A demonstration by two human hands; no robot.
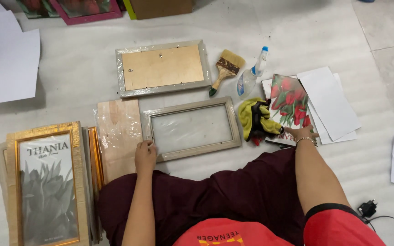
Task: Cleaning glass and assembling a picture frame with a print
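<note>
My left hand (145,155) rests on the near left corner of a grey picture frame (191,129) that lies face down on the floor, its glass bare. My right hand (303,133) lies flat on the near edge of a glossy print of red tulips (290,102), fingers spread. The print leans on a stack of white sheets (331,102). A yellow cloth (256,119) is bunched between the frame and the print.
A second wrapped grey frame (163,68) lies behind, backing up. A paintbrush (225,69) and spray bottle (251,75) sit beside it. A plywood board (119,136) and stacked gold frames (46,182) are at left. A plug and cable (370,210) lie at right.
</note>
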